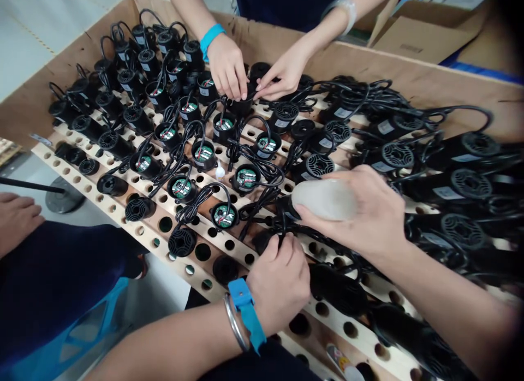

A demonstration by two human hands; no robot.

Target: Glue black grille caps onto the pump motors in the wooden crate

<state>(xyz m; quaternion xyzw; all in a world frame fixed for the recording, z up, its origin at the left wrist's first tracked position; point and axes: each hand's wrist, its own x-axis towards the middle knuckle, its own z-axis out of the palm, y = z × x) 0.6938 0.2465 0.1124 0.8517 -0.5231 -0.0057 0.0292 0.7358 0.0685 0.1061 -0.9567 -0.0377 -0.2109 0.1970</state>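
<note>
My right hand (pixel 368 212) is wrapped round a whitish translucent squeeze bottle (pixel 323 200), tipped so its far end is toward a black cylindrical housing (pixel 285 209). The bottle's nozzle is hidden. Just below and to the left, my left hand (pixel 282 274) has its fingers curled closed on a dark housing (pixel 262 240), mostly covered by the fingers; a black cable rises beside them. Close by stand open black housings with green circuit boards inside, such as this housing (pixel 224 215), and bundled black cables (pixel 196 206).
Rows of black housings stand on a wooden rack (pixel 164 242) with round holes, walled by a wooden board (pixel 409 70). Across it, a co-worker's hands (pixel 229 67) handle another housing. A small white-capped bottle (pixel 220 170) stands mid-rack. Another person's hand (pixel 18 220) is at left.
</note>
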